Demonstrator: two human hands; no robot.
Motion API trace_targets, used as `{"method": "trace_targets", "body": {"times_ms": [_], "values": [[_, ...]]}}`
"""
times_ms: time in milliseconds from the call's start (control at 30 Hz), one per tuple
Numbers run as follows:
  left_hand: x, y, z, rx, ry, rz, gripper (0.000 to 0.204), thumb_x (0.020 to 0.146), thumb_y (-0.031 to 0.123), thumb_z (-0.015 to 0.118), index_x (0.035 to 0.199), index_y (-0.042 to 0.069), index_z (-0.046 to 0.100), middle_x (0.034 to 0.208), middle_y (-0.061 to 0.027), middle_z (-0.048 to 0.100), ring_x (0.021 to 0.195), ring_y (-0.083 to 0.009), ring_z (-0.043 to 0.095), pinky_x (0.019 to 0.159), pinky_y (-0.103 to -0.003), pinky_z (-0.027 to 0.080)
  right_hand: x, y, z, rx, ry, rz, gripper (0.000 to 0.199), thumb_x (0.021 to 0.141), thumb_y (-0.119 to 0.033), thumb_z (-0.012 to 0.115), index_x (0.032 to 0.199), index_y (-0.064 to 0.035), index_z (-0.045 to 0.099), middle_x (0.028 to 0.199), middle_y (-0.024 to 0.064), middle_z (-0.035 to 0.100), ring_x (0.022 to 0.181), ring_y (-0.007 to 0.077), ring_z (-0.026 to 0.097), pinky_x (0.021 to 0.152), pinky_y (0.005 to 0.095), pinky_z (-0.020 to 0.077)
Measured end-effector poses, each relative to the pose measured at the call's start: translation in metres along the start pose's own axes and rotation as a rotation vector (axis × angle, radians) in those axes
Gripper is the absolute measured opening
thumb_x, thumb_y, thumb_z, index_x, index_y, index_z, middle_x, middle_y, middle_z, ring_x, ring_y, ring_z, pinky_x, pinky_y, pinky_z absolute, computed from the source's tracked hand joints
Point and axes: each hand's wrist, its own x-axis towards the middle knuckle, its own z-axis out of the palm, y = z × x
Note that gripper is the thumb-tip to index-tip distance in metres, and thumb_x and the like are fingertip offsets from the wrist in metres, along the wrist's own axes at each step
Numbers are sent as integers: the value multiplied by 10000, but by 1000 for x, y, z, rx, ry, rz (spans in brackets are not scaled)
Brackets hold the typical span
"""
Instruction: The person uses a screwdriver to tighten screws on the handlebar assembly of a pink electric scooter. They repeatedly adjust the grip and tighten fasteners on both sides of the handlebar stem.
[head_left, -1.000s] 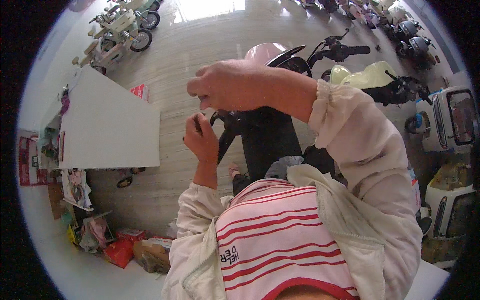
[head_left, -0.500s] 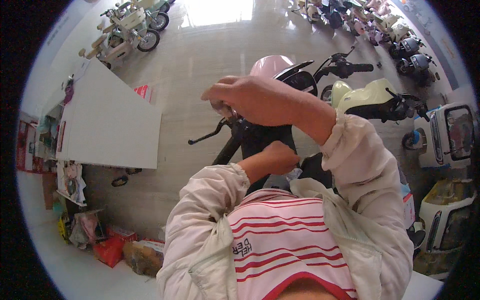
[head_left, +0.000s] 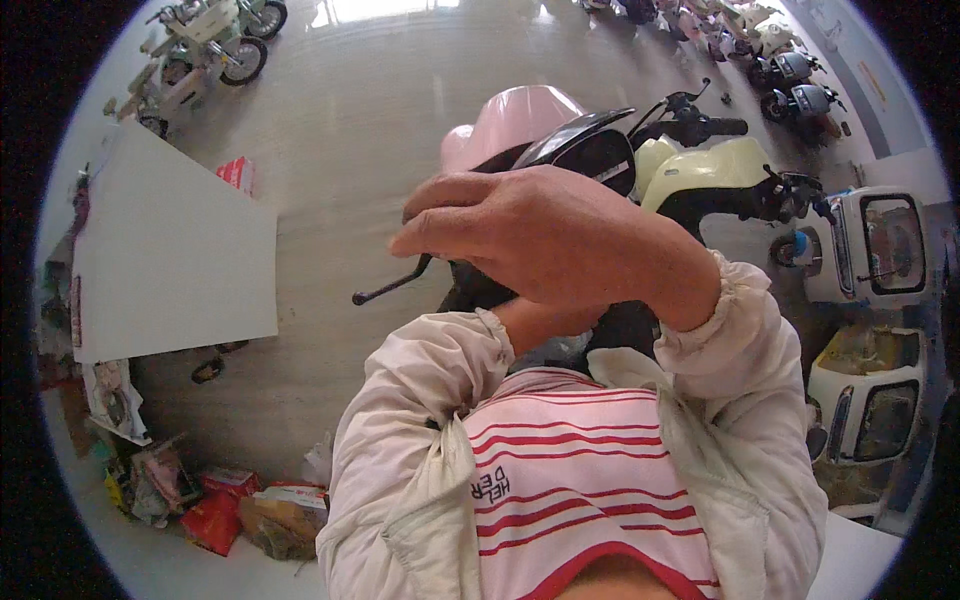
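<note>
Pink scooter [head_left: 530,112] w/ black trim is straight ahead of the person, just past the hands. R hand [head_left: 545,235] is on its near side, back of the hand up, fingers bent & close together; its underside is hidden, so can't tell if it's gripping anything. L hand [head_left: 562,318] is farther from the pink scooter, nearer the person's body, mostly covered by the R hand, so can't tell what its fingers do (the two overlap from up here; whether they touch, can't tell). Black lever [head_left: 392,281] pokes out on the near L side of the pink scooter, near the R hand. Black handlebar grip [head_left: 722,127] is R of the pink scooter; pale-yellow scooter [head_left: 715,172] just R of it too. White table [head_left: 190,260] is well L of the pink scooter, w/ red-and-white box [head_left: 236,175] btwn. Other bikes [head_left: 205,50] are parked far L, beyond it.
</note>
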Motion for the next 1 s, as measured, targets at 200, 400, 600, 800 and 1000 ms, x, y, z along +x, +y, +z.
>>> {"method": "trace_targets", "body": {"times_ms": [200, 400, 600, 800, 1000], "values": [[-2, -4, -14, -50, 214, 42, 180, 810, 204, 664, 932, 84, 721, 912, -154, 707, 877, -331, 688, 734, -459, 538, 11, -9, -10, -299, -72, 239, 376, 761, -264, 764, 1015, -78, 559, 940, 94, 606, 774, 347, 644, 610, 410, 505], [-2, -1, -24, -62, 390, 66, 187, 815, 200, 670, 948, 77, 719, 937, -157, 705, 898, -335, 682, 751, -458, 535, 3, -12, -9, -195, -184, 159, 374, 784, -305, 758, 1014, -84, 560, 968, 113, 623, 762, 329, 647, 572, 386, 501], [-2, 10, -39, -86, 504, 112, 195, 821, 197, 676, 963, 70, 718, 962, -160, 703, 919, -339, 676, 768, -458, 532, 1, -18, -7, -402, -88, 330, 415, 795, -332, 749, 1027, -55, 545, 971, 141, 639, 809, 338, 657, 617, 409, 515], [-43, 57, -123, -397, -22, -144, 224, 862, 224, 679, 984, 37, 692, 919, -140, 708, 812, -359, 663, 725, -435, 527, -17, -9, 5, -118, 77, 121, 358, 820, -207, 723, 1100, -66, 550, 1000, 97, 640, 833, 336, 647, 687, 417, 525], [-141, 94, -220, -623, 828, -816, 101, 932, 91, 653, 988, 15, 618, 813, 22, 602, 690, -47, 503, 596, -208, 417, -45, 2, 10, 56, 458, 207, 373, 903, -238, 691, 1216, -68, 581, 976, 75, 655, 733, 146, 644, 649, 275, 490]]}}
